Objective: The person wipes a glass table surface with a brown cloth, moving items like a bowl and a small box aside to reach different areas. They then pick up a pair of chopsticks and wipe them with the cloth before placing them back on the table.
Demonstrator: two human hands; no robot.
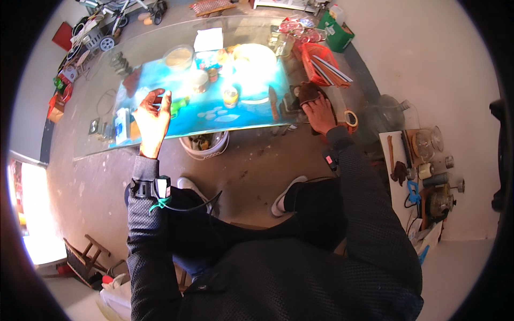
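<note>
My left hand (154,120) is raised over the left part of a glass-topped table (88,145), fingers loosely bent and thumb apart, with nothing visible in it. Beside it on the blue mat (188,126) lies a green object (178,106), partly hidden by the hand. At the table's right side my right hand (321,114) has its fingers on a dark brown cloth (310,92). Left of that cloth lies a knife-like tool (273,103). A small jar with a yellow label (230,97) stands mid-mat, and a large round white vessel (255,60) behind it is washed out by glare.
A red plastic basket (307,60) with long strips stands beyond my right hand, a tape roll (351,119) beside it. A white bucket (204,151) sits under the table's front edge. On the right, a side table (387,160) bears glass jars. A wooden chair (86,257) lies lower left.
</note>
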